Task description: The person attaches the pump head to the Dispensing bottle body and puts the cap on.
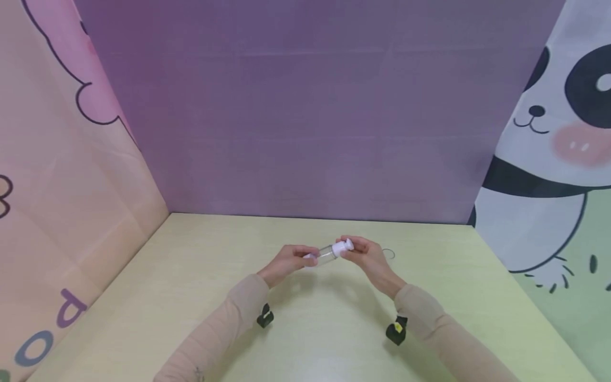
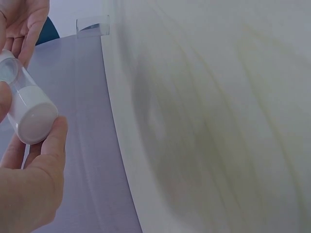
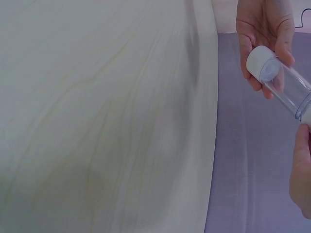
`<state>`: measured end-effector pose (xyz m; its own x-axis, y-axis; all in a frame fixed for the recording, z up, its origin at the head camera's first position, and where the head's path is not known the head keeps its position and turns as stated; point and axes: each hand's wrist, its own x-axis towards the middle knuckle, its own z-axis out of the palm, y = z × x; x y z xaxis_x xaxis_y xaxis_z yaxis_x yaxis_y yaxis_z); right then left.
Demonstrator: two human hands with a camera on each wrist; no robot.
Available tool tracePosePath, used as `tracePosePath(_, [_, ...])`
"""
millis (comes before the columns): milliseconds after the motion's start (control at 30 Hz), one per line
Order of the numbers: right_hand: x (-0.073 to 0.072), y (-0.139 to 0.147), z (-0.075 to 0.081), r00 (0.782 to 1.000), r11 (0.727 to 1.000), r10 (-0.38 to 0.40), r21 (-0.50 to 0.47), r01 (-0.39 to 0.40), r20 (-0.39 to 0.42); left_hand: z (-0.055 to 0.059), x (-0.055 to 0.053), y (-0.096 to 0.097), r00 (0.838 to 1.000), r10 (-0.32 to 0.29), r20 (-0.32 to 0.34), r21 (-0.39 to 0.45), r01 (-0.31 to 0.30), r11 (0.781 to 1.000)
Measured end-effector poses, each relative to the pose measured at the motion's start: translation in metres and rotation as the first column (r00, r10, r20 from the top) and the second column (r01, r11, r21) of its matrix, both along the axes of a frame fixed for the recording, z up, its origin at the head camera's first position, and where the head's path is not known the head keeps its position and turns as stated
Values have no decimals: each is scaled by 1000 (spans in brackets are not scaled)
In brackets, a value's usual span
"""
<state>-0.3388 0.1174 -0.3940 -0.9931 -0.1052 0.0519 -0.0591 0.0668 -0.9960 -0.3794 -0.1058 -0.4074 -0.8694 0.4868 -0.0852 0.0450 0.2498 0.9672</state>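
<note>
A clear pump bottle (image 1: 326, 256) with a white top and a white base is held tilted above the table, its top end to the right. My left hand (image 1: 288, 261) grips the white base end, fingers and thumb on either side, also plain in the right wrist view on the white base (image 3: 260, 62). At the other end, my right hand (image 1: 369, 261) pinches the white top (image 1: 342, 247) between thumb and fingers. In the left wrist view the bottle's round base (image 2: 36, 121) faces the camera, with the left hand (image 2: 36, 184) around it.
A clear cap (image 1: 389, 253) lies on the pale wooden table (image 1: 215, 239), just beyond the right hand; the left wrist view shows this clear cap (image 2: 93, 27) too. A purple backdrop (image 1: 305, 116) closes the far side, with printed cloths at left and right.
</note>
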Motion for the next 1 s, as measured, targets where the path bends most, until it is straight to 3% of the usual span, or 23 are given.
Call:
tracePosePath(500, [8, 1, 1, 1000, 999, -24, 40, 24, 11, 1, 11, 1, 1000, 21, -13, -29, -21, 999])
tracePosePath(1000, [8, 0, 1, 998, 997, -55, 60, 55, 9, 1, 10, 1, 999, 20, -36, -10, -20, 1000])
